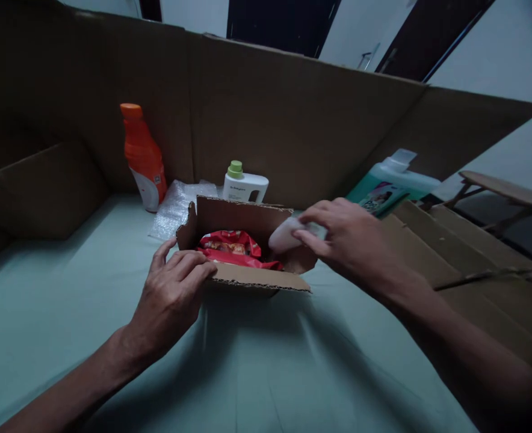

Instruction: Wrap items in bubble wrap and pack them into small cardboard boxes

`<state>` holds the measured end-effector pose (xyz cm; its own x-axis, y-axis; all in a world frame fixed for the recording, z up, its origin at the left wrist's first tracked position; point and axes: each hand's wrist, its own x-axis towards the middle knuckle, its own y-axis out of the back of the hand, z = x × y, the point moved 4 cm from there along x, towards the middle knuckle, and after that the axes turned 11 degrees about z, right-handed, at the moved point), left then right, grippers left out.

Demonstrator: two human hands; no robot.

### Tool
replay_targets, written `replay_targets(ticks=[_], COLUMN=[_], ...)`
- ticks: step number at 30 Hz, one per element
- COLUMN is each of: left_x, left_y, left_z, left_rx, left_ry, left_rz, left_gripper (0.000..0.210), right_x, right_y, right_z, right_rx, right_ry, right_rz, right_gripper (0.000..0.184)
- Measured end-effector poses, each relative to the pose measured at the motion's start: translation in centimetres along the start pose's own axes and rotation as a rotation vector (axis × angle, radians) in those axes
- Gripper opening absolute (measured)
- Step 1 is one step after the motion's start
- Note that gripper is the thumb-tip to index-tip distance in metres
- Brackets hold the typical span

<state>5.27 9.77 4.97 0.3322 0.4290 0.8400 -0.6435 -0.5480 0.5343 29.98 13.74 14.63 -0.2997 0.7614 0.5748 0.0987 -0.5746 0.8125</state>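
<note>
An open brown cardboard box (254, 278) holds a glossy red packet (239, 246). The half-curled left hand (173, 294) touches its rim, grip unclear; the right hand (345, 237) pinches a blurred whitish object (284, 234).

dim bluish light, soft foreground shadows, wide-angle edge stretch

Your left hand (173, 294) touches the small open box (257, 278); your right hand (345, 240) holds a whitish item (286, 234) above the red packet (232, 246).

dim, cool light, pale wall (514, 54) at upper right, dark door-like panel (279, 25) at top centre, another dark panel (433, 39) right of it, light wooden bench-like furniture (510, 189) at the right edge
</note>
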Motion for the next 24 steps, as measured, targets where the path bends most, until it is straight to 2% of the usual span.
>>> replay_targets(ticks=[3,6,8,11,13,15,18,20,22,24], left_x=[0.5,0.8,0.8,0.7,0.5,0.1,-1.1,-2.5,-4.3,-6.1], left_y=[0.0,0.0,-0.1,-0.3,-0.2,0.3,1.7,2.0,1.1,-0.5], left_z=[-0.2,-0.3,-0.4,-0.4,-0.4,-0.7,-1.7,-2.9,-4.1,-4.9], left_rx=[-0.008,-0.024,-0.034,-0.041,-0.044,-0.039,-0.059,-0.128,-0.24,-0.366], left_ry=[0.013,0.022,0.028,0.036,0.041,0.068,0.196,0.352,0.552,0.725], left_rz=[0.007,0.004,0.003,-0.007,0.003,0.065,0.195,0.187,0.078,-0.037], left_gripper=[0.02,0.019,0.018,0.017,0.017,0.025,0.057,0.068,0.069,0.073], right_x=[1.9,2.4,2.6,2.9,2.7,1.9,-1.2,-4.7,-8.6,-11.7], right_y=[-3.9,-5.9,-6.4,-6.7,-6.5,-5.3,-1.6,0.4,0.3,-2.3], right_z=[-1.6,-3.1,-3.9,-4.6,-4.3,-3.3,-0.1,2.6,4.4,4.2], right_rx=[-0.225,-0.311,-0.321,-0.317,-0.294,-0.233,-0.095,0.0,0.134,0.318], right_ry=[0.096,0.14,0.18,0.235,0.27,0.285,0.177,0.0,-0.202,-0.349], right_rz=[-0.314,-0.586,-0.675,-0.709,-0.678,-0.54,-0.137,0.086,0.101,-0.03], right_gripper=[0.015,0.015,0.018,0.025,0.022,0.019,0.026,0.028,0.031,0.044])
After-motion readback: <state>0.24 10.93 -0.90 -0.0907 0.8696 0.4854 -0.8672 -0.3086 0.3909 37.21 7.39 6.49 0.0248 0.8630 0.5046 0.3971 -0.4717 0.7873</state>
